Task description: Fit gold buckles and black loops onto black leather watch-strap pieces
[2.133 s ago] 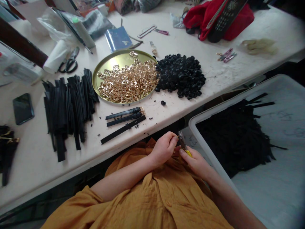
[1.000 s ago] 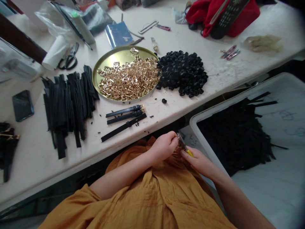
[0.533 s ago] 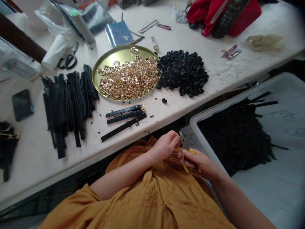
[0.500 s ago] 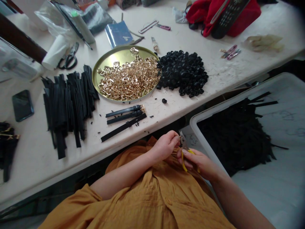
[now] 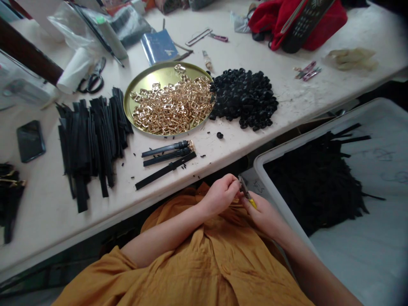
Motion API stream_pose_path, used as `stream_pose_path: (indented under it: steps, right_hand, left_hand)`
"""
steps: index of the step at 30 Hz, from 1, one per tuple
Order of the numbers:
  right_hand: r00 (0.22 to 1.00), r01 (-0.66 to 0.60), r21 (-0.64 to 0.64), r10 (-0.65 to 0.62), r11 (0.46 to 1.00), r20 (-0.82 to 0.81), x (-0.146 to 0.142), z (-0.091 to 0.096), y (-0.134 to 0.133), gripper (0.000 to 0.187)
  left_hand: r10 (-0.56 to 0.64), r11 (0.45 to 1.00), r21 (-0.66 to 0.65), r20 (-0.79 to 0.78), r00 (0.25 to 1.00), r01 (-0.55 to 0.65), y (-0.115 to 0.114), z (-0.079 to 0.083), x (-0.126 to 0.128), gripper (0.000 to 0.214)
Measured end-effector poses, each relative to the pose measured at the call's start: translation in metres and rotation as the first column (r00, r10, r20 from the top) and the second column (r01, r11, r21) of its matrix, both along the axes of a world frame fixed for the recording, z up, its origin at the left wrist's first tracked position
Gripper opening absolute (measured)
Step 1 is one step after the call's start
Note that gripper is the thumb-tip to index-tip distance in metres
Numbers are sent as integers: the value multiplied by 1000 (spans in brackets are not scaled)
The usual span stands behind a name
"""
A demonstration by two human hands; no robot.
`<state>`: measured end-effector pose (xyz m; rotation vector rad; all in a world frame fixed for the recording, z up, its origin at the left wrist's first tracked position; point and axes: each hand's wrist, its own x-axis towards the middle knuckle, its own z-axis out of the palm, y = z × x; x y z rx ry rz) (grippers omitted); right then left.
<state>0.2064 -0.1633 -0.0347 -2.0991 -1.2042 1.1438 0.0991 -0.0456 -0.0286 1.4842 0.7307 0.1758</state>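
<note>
Over my lap, just off the table's front edge, my right hand (image 5: 262, 214) is wrapped round yellow-handled pliers (image 5: 244, 186). Their metal jaws point up beside the fingertips of my left hand (image 5: 223, 193). The left thumb and fingers are pinched together; the small thing between them, if any, is hidden. On the table nearby lie two black straps (image 5: 165, 148) with gold buckles at the right end. A plain black strap (image 5: 162, 172) with a loop round it lies in front of them. Behind is a round gold tray (image 5: 142, 78) heaped with gold buckles (image 5: 174, 106).
A pile of black loops (image 5: 245, 97) sits right of the tray; black strips (image 5: 92, 140) lie left of it. Scissors (image 5: 93, 78), a phone (image 5: 31, 141) and a blue booklet (image 5: 159, 46) are on the table. A white bin (image 5: 366, 250) holding black strips stands at my right.
The pliers have turned in my right hand, and their spread handles have come together. The right hand has shifted slightly toward the left one, which stays nearly in place.
</note>
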Motion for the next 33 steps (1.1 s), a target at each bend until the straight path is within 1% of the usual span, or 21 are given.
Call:
stream_pose_path:
  steps: [3, 5, 7, 8, 9, 10, 12, 13, 14, 15, 16, 18, 20, 22, 25, 29, 33]
  right_hand:
    - [998, 12, -22, -11, 1000, 55, -2, 1, 0, 35]
    - [999, 19, -26, -18, 999, 39, -1, 0, -1, 34]
    - [996, 27, -17, -29, 999, -82, 1, 0, -2, 33]
    - [981, 35, -22, -39, 999, -188, 2, 0, -3, 33]
    - [944, 44, -41, -55, 998, -326, 2, 2, -4, 33]
    - [875, 55, -71, -82, 996, -477, 3, 3, -5, 33]
    - [671, 83, -147, -165, 986, -723, 3, 8, -7, 33]
    - [568, 103, -179, -205, 978, -797, 2, 10, -7, 32]
    - [488, 132, -200, -239, 971, -840, 1, 13, -7, 31]
    - [442, 166, -210, -263, 963, -857, 0, 14, -6, 30]
    - [427, 198, -215, -281, 956, -859, -1, 16, -5, 30]
    - [447, 237, -202, -291, 950, -846, -3, 17, -3, 30]
    - [497, 248, -177, -282, 953, -821, -4, 17, -2, 30]
    - [538, 244, -162, -272, 956, -798, -4, 17, -1, 30]
    - [588, 243, -154, -272, 958, -762, -4, 21, 0, 34]
    - [668, 229, -134, -256, 964, -699, -5, 26, 2, 40]
    - [716, 220, -133, -252, 966, -651, -5, 24, 3, 41]
  left_hand:
    - [2, 1000, 11, -10, 1000, -2, -1, -2, 0, 21]
    - [-4, 1000, 10, -17, 1000, 4, -1, -6, 0, 21]
    - [-14, 1000, -21, -22, 1000, 13, -2, -8, 0, 20]
    - [-17, 998, -57, -21, 1000, 16, -3, -9, 0, 19]
    - [-15, 994, -108, -14, 1000, 13, -3, -9, 0, 18]
    - [-3, 985, -170, -3, 1000, 2, -4, -7, 0, 16]
    - [37, 955, -295, 27, 999, -27, -5, -2, 1, 15]
    - [57, 938, -345, 47, 997, -37, -5, 2, 1, 15]
    - [75, 923, -383, 65, 995, -44, -5, 5, 2, 15]
    - [86, 911, -409, 80, 993, -46, -5, 8, 2, 15]
    - [92, 902, -429, 92, 992, -44, -5, 10, 2, 16]
    - [95, 889, -457, 111, 989, -34, -4, 10, 1, 17]
    - [88, 880, -475, 140, 986, -11, -3, 8, 0, 19]
    - [64, 885, -464, 183, 981, 29, -1, 5, -3, 22]
    - [32, 923, -380, 207, 978, 51, 0, 2, -5, 23]
    - [23, 973, -228, 183, 983, 20, 2, 1, -5, 18]
    - [8, 997, -71, 176, 984, 4, 5, -2, -7, 17]
